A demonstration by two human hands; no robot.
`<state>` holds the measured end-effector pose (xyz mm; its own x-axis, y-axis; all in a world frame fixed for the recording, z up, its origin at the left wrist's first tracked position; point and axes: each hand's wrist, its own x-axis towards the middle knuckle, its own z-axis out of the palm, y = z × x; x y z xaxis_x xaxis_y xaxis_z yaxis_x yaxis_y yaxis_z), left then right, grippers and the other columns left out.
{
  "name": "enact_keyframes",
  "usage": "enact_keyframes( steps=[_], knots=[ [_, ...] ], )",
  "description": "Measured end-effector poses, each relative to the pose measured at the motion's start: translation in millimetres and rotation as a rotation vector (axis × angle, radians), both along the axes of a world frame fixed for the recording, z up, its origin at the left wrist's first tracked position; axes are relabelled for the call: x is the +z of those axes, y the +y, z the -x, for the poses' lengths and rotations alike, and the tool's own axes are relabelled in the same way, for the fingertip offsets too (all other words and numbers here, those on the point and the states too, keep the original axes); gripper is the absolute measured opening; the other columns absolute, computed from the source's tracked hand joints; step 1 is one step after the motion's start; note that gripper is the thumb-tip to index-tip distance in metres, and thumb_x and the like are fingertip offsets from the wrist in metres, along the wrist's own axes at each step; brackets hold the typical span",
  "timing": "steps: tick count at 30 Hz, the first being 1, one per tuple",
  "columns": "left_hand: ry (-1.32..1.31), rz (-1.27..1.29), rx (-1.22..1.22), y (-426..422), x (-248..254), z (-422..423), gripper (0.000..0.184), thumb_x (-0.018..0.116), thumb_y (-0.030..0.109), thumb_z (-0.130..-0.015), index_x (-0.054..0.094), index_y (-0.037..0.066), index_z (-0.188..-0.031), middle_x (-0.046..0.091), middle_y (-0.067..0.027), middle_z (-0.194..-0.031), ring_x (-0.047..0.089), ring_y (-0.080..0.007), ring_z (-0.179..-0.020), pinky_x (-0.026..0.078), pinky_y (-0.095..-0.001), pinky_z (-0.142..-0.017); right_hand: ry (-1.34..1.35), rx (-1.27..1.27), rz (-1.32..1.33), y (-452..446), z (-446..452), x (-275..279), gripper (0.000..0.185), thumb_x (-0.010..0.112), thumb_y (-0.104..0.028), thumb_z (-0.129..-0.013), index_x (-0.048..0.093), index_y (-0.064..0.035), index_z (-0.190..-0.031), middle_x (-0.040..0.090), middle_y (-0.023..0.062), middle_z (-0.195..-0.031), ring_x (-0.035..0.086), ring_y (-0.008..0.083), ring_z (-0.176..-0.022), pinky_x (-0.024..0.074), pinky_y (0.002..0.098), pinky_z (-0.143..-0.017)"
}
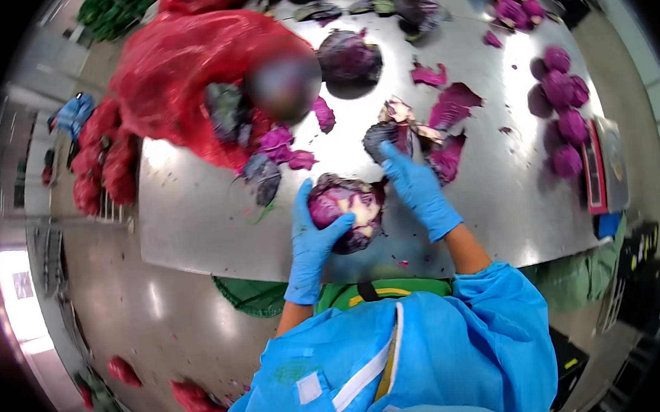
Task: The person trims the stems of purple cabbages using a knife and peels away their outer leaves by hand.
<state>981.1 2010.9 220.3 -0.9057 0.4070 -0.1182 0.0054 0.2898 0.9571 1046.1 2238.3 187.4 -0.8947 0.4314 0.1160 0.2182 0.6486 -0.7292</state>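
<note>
My left hand (313, 233), in a blue glove, is closed around the side of a red cabbage (330, 210). The cabbage rests near the front edge of the metal table, and a pale patch shows on its upper side. To the right, my gloved right hand (417, 189) has its fingers stretched forward. Its fingertips meet a dark outer cabbage leaf (381, 139) that lies against a pile of pale trimmings (397, 111). Loose purple leaves (452, 106) are spread just beyond this hand. The right thumb is hard to make out.
A red mesh sack (178, 72) covers the table's left back. Another cabbage (349, 57) sits behind. Peeled purple cabbages (565, 90) line the right side beside a red-and-grey box-shaped device (603, 166). The metal table (195, 229) has its front edge at my waist. Red sacks (194, 399) lie on the floor.
</note>
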Motion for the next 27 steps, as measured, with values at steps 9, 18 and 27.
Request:
enact_keyframes(
  steps=[9, 18, 27],
  knots=[
    [-0.036, -0.045, 0.068, 2, -7, -2, 0.094, 0.086, 0.021, -0.064, 0.038, 0.001, -0.142, 0.047, -0.0173, -0.136, 0.050, -0.0256, -0.121, 0.041, -0.0369, -0.104, -0.160, 0.151, -0.136, -35, -4, 23, 0.049, 0.047, -0.049, -0.096, 0.055, -0.0200, -0.134, 0.067, 0.0173, -0.083, 0.065, 0.0343, -0.074, 0.0508, 0.0447, -0.065],
    [-0.002, -0.006, 0.046, 2, -5, 0, 0.094, 0.084, 0.024, -0.063, 0.038, 0.002, -0.142, 0.044, -0.0152, -0.136, 0.046, -0.0268, -0.124, 0.037, -0.0383, -0.107, -0.177, 0.203, 0.130, -35, -3, 25, 0.048, 0.048, -0.048, -0.096, 0.057, -0.0180, -0.132, 0.067, 0.0172, -0.084, 0.066, 0.0335, -0.074, 0.0508, 0.0418, -0.063],
    [0.085, -0.063, -0.030, 3, -9, 0, 0.091, 0.083, 0.018, -0.063, 0.040, 0.002, -0.141, 0.044, -0.0144, -0.140, 0.046, -0.0259, -0.125, 0.037, -0.0382, -0.108, -0.072, 0.118, 0.089, -5, 33, -8, 0.048, 0.066, -0.043, -0.085, 0.063, -0.0078, -0.118, 0.069, 0.0160, -0.082, 0.067, 0.0326, -0.074, 0.0523, 0.0414, -0.063]
  ],
)
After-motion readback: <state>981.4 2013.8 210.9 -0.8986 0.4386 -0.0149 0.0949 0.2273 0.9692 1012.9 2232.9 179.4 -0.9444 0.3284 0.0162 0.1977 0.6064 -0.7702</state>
